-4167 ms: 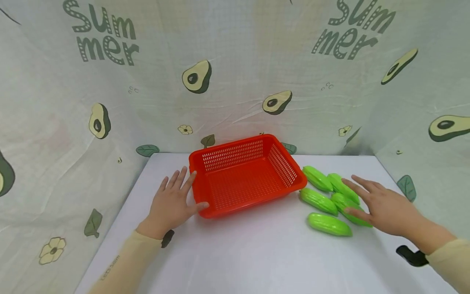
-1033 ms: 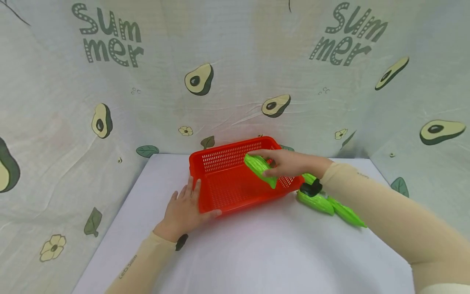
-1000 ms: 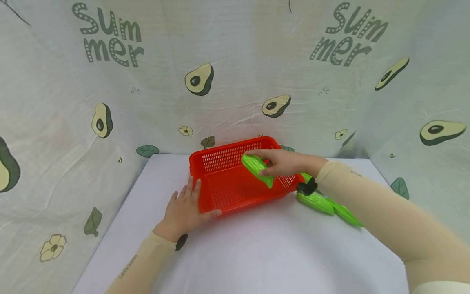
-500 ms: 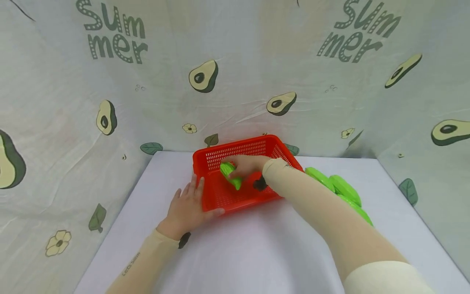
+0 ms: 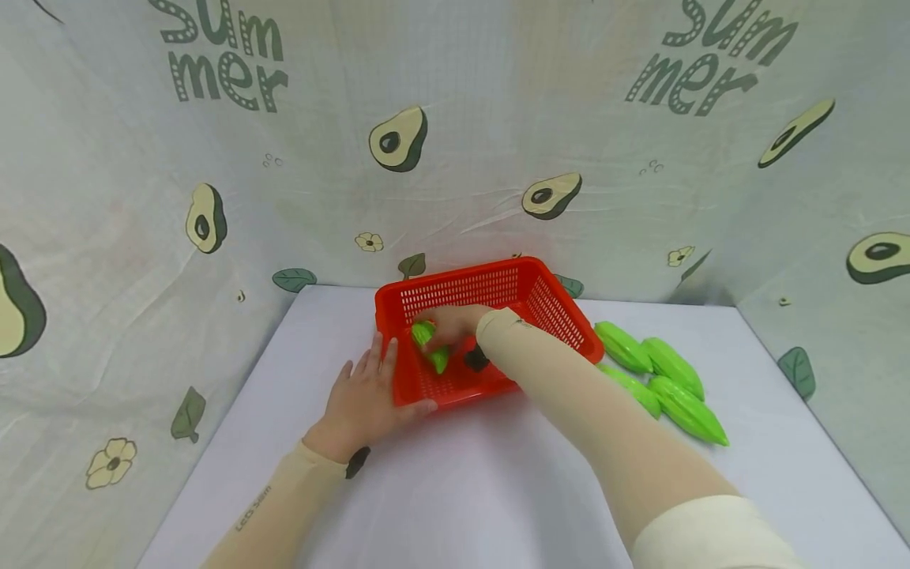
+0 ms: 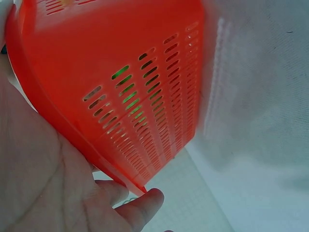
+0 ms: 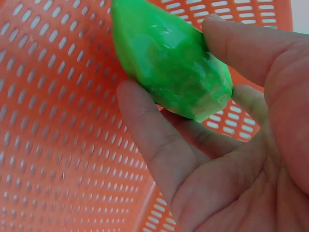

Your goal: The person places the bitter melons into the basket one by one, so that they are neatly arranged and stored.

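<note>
A red perforated plastic basket (image 5: 562,312) stands toward the back of the white table. My right hand (image 5: 455,320) reaches inside its left part, gripping a bright green, ribbed bitter melon (image 5: 430,344) with a pointed end. In the right wrist view, thumb and fingers close around this bitter melon (image 7: 169,60), low beside the basket's perforated wall. My left hand (image 5: 359,407) rests at the basket's front left corner, fingers spread and thumb along the front rim. From the left wrist, the basket's side (image 6: 120,96) shows green through its slots.
Several more green bitter melons (image 5: 688,409) lie in a cluster on the table (image 5: 455,490), right of the basket; the right sleeve (image 5: 569,395) overlaps one. A white cloth printed with avocados (image 5: 398,141) hangs behind and at both sides.
My right hand took one bitter melon from the cluster and carried it leftward, down into the basket's left part. My left hand moved slightly onto the basket's corner and stayed there.
</note>
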`<control>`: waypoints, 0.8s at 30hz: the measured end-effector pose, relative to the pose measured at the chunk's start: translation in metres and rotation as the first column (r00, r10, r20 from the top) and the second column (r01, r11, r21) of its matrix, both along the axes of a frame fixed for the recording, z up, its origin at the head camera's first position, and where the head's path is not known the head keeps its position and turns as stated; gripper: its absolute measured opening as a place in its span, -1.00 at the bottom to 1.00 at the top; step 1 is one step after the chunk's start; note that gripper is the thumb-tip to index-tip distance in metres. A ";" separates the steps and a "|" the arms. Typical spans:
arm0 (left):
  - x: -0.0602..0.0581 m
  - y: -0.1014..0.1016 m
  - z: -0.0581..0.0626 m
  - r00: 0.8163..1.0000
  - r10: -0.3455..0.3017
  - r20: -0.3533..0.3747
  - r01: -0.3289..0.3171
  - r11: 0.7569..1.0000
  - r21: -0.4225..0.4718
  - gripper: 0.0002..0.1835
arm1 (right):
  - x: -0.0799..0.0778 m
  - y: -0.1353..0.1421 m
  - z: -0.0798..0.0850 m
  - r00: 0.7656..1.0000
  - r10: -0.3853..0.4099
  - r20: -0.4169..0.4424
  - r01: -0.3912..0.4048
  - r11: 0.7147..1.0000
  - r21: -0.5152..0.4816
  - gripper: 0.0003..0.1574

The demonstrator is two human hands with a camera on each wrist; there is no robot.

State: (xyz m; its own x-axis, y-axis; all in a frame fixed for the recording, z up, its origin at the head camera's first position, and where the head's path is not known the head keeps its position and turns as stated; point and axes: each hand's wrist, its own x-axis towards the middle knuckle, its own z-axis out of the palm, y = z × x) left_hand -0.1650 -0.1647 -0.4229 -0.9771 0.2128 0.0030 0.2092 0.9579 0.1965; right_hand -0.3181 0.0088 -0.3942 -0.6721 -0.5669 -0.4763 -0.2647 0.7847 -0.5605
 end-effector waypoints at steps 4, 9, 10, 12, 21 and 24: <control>0.000 0.000 0.001 1.000 -0.008 -0.002 0.008 1.000 0.000 0.34 | 0.003 -0.005 -0.002 1.000 0.018 -0.004 -0.018 1.000 0.002 -0.05; -0.001 -0.001 0.001 1.000 -0.014 -0.003 0.014 1.000 -0.014 0.35 | 0.007 -0.010 -0.004 1.000 0.008 0.007 -0.008 1.000 0.002 0.02; -0.001 -0.001 0.001 1.000 -0.016 -0.003 0.016 1.000 -0.017 0.35 | 0.007 -0.012 -0.004 1.000 -0.001 0.010 0.001 1.000 0.004 0.03; -0.001 -0.001 0.002 1.000 -0.015 -0.002 0.015 1.000 -0.017 0.36 | 0.007 -0.015 -0.006 1.000 -0.012 0.003 0.012 1.000 0.016 0.05; -0.001 -0.001 0.000 1.000 -0.014 -0.007 0.014 1.000 -0.015 0.36 | 0.007 -0.020 -0.013 0.999 0.023 -0.025 -0.022 0.999 0.026 0.11; -0.001 -0.001 0.000 1.000 -0.014 -0.003 0.014 1.000 -0.020 0.36 | 0.005 -0.015 -0.011 0.999 0.026 -0.027 -0.025 0.999 0.037 0.15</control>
